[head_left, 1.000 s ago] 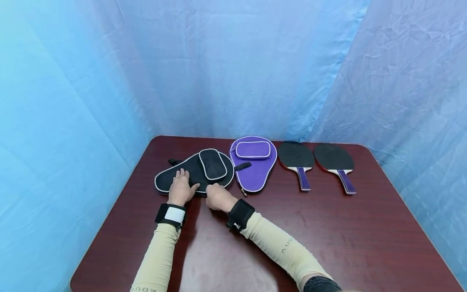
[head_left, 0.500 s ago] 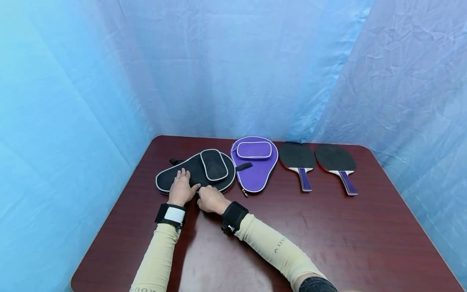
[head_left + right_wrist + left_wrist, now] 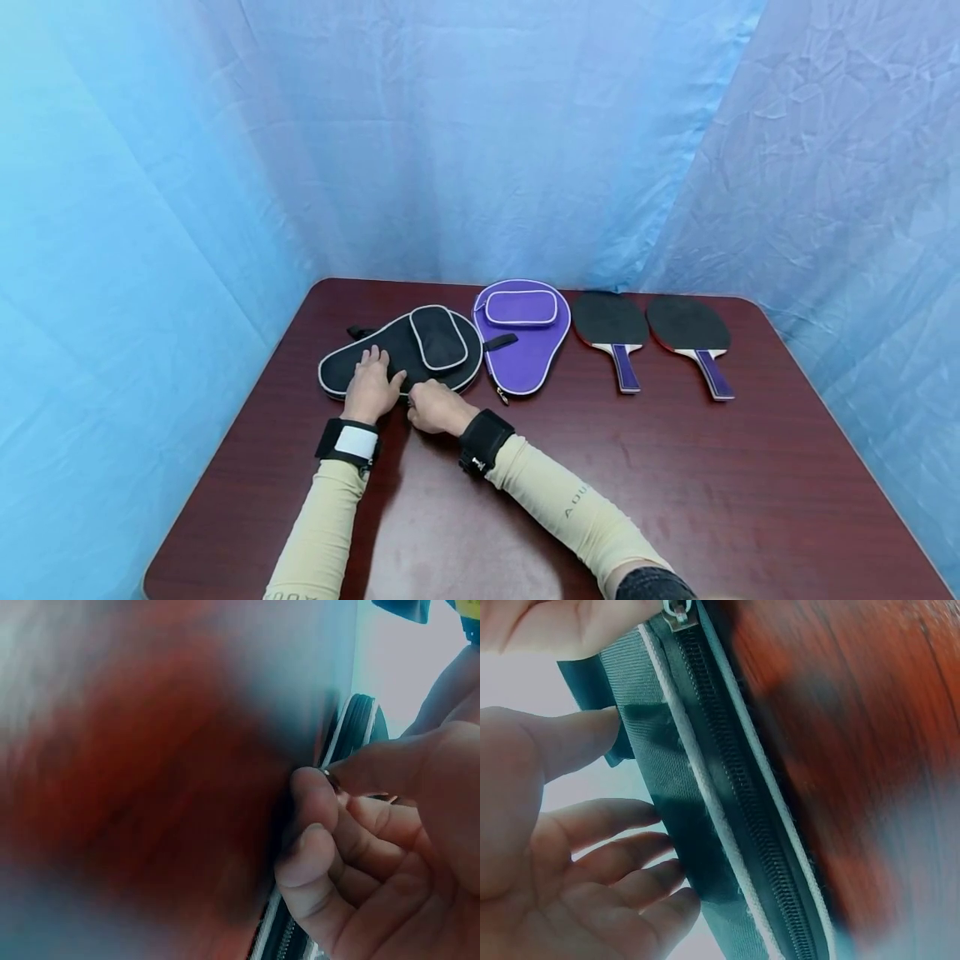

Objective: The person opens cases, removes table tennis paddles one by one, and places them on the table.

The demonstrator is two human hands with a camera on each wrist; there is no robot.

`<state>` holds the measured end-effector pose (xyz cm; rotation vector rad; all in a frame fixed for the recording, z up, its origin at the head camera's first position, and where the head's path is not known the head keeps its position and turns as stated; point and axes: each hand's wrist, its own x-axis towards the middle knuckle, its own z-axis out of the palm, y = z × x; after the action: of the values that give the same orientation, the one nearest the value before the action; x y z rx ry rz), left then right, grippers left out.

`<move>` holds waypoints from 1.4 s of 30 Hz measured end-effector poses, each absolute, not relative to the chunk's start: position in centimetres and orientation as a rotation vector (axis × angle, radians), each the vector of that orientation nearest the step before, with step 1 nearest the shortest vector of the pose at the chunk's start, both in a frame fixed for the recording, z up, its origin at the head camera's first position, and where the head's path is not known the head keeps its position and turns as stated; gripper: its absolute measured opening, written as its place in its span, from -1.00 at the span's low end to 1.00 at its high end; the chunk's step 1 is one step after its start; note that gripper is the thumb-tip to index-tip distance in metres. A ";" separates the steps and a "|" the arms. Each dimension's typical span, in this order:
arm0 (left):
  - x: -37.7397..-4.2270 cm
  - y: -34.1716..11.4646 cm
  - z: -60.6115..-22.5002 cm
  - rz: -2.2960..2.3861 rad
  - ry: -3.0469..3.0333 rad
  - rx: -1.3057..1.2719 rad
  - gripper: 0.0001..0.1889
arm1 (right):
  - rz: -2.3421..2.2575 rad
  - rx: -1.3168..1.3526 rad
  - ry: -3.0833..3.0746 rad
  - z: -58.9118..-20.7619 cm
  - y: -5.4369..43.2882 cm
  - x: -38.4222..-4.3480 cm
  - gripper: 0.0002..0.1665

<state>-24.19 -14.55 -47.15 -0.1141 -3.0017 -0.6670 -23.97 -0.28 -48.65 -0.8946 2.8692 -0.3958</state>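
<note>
A black table tennis bat case with white piping and a small pocket lies sideways at the back left of the table. My left hand rests on its narrower half, fingers spread and straight. At the near edge my right hand pinches the zipper pull between thumb and curled index finger. In the left wrist view, the zipper slider sits at the top, and the zipper teeth below it are meshed along the case's side.
Right of the black case lies a purple bat case with its own zipper pull hanging at the tip. Two table tennis bats, a left one and a right one, lie farther right. A blue curtain hangs behind the table.
My right hand has slid left along the near edge of the black case, closer to the left hand, then nearly stopped. My left hand has stayed in place on the case.
</note>
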 end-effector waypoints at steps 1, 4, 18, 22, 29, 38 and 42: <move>-24.2 -14.6 -47.1 -0.670 -2.995 -0.120 -0.38 | -0.387 -0.912 2.861 -48.6 -0.1 -24.1 -0.64; -24.2 -14.6 -47.0 -0.671 -2.973 -0.139 -0.42 | -0.349 -0.987 2.834 -48.2 0.5 -24.9 -0.68; -23.8 -13.9 -46.9 -0.647 -2.944 -0.236 -0.49 | -0.058 -0.894 2.819 -46.1 4.0 -27.8 -0.94; -23.6 -13.7 -46.9 -0.673 -2.967 -0.306 -0.49 | -0.098 -0.658 2.922 -46.0 4.1 -28.3 -0.86; -23.5 -13.6 -47.3 -0.663 -3.003 -0.406 -0.50 | -0.276 -0.383 2.993 -46.4 4.0 -29.1 -0.81; -23.4 -13.0 -47.9 -0.570 -3.029 -0.395 -0.48 | -0.323 -0.378 2.959 -46.8 4.1 -28.5 -0.81; -23.5 -12.9 -48.0 -0.549 -3.029 -0.370 -0.48 | -0.301 -0.412 2.941 -46.8 3.6 -27.9 -0.79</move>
<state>-23.49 -12.94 -48.01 -0.3696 -3.0287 -0.5490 -27.95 3.57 -46.81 -0.4121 2.9407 -0.3014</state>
